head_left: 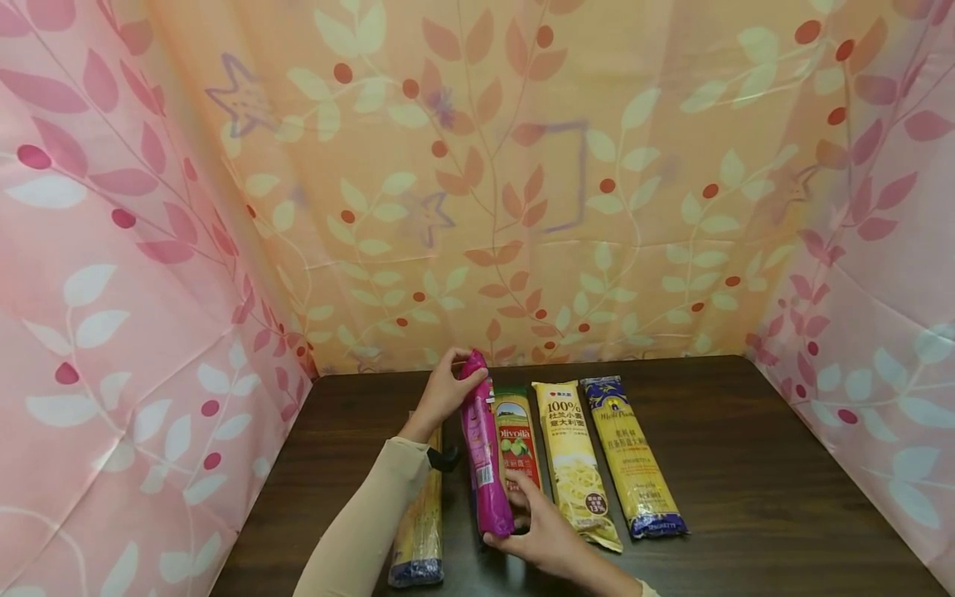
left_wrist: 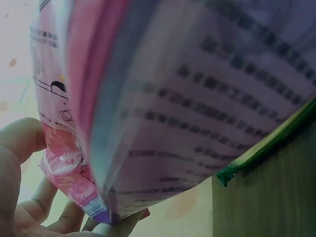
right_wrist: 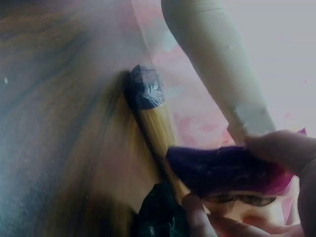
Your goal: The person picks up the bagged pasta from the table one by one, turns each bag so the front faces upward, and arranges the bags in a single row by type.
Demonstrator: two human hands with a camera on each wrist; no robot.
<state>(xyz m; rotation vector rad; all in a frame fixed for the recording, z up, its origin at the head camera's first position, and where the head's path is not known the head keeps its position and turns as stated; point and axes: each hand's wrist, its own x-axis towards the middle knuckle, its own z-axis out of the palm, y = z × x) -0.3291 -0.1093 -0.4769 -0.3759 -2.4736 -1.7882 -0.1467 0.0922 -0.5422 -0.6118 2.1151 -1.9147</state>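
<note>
A magenta packet [head_left: 485, 452] is held up on edge above the table, its narrow side with a barcode facing the head camera. Its far end is gripped by my left hand [head_left: 443, 396]; the near end sits between the thumb and fingers of my right hand [head_left: 548, 531]. In the left wrist view the packet's printed back [left_wrist: 197, 113] fills much of the frame. The right wrist view shows its dark purple end [right_wrist: 222, 168] between thumb and fingers. Directly right of it lies a red and green Olivoilà pasta packet [head_left: 516, 435], partly hidden.
On the dark wooden table [head_left: 776, 481] lie a cream pasta packet [head_left: 574, 460] and a blue-ended yellow spaghetti packet [head_left: 634, 456] to the right. Another spaghetti packet [head_left: 418, 531] lies left, partly under my left forearm. Floral curtains [head_left: 656, 249] enclose the back and sides.
</note>
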